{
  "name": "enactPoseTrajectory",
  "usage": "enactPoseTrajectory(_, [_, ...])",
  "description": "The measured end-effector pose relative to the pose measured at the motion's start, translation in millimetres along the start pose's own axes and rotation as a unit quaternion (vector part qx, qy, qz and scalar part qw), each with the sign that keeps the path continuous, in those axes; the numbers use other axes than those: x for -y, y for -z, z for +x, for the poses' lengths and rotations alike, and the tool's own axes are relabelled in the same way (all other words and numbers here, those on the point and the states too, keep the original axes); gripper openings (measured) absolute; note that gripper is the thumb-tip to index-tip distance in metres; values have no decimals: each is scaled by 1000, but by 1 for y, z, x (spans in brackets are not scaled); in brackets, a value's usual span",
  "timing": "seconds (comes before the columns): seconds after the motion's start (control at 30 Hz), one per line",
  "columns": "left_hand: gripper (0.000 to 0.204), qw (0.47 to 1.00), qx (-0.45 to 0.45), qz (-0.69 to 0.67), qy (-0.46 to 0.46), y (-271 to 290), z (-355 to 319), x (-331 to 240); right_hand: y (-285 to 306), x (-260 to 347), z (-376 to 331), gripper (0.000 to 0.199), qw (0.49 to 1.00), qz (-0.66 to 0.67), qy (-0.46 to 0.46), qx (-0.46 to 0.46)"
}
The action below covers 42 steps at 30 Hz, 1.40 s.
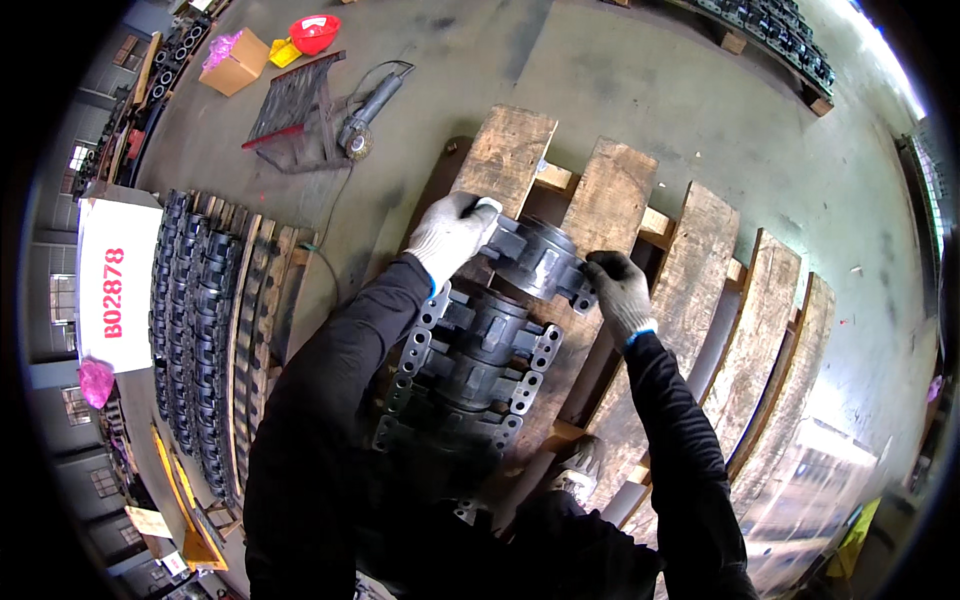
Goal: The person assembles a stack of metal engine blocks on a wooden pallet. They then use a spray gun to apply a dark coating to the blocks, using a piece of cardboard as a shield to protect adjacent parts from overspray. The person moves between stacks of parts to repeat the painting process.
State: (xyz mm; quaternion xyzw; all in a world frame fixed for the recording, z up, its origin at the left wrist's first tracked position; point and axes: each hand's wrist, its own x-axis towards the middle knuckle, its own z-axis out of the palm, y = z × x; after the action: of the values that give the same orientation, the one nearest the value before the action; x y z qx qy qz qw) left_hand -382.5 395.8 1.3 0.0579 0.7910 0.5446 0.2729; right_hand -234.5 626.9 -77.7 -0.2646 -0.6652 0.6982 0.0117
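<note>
I see left grip point(452, 238) and right grip point(621, 292) pinching the black metal roller point(541, 262); uneven hold could tip it.

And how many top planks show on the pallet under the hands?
5: first plank just beyond the left hand, second plank beyond the right hand, then third plank, fourth plank and fifth plank farther right; others may be hidden.

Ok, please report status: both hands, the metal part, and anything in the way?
Left hand, right hand: holding opposite ends of dark metal part. Part over wooden pallet. Nothing seen blocking the hands; similar parts close on near side.
</note>
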Motion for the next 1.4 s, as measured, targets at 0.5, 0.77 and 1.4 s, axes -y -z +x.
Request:
enactPoseTrajectory(0.5, [40, 991, 21, 102, 81, 28, -22, 32, -13, -5, 0, 42, 931, -313, 110, 151])
enactPoseTrajectory(0.77, [48, 969, 32, 215, 118, 35, -49, 36, -24, 11, -19, 80, 860, -455, 164, 164])
enactPoseTrajectory(1.4, [38, 975, 54, 202, 74, 41, -49, 50, -15, -2, -12, 62, 854, -447, 234, 123])
